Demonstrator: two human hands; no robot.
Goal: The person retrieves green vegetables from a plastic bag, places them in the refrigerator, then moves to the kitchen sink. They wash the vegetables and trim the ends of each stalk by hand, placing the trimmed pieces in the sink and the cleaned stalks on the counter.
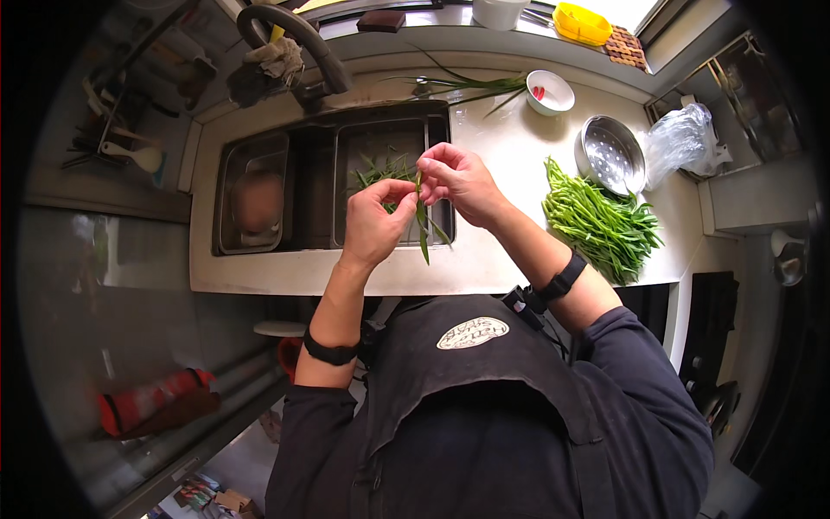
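Observation:
My left hand (377, 217) and my right hand (465, 185) meet above the right part of the sink (438, 113). Both pinch one thin green stem (423, 237), probably water spinach, with its long narrow leaves hanging down in front of the sink's near edge. Behind my hands, loose green pieces (373, 174) lie in the metal basin and are partly hidden by my fingers. To the right on the pale counter rests a thick pile of the same long-stemmed greens (600, 227), the cut stem ends towards the left.
A perforated steel colander (611, 154) stands behind the greens, beside a clear plastic bag (681, 146). Spring onions (476, 83) lie near a white bowl (550, 93) holding red pieces. The dark faucet (324, 52) arches over the sink's back, a cloth (279, 57) hanging on it.

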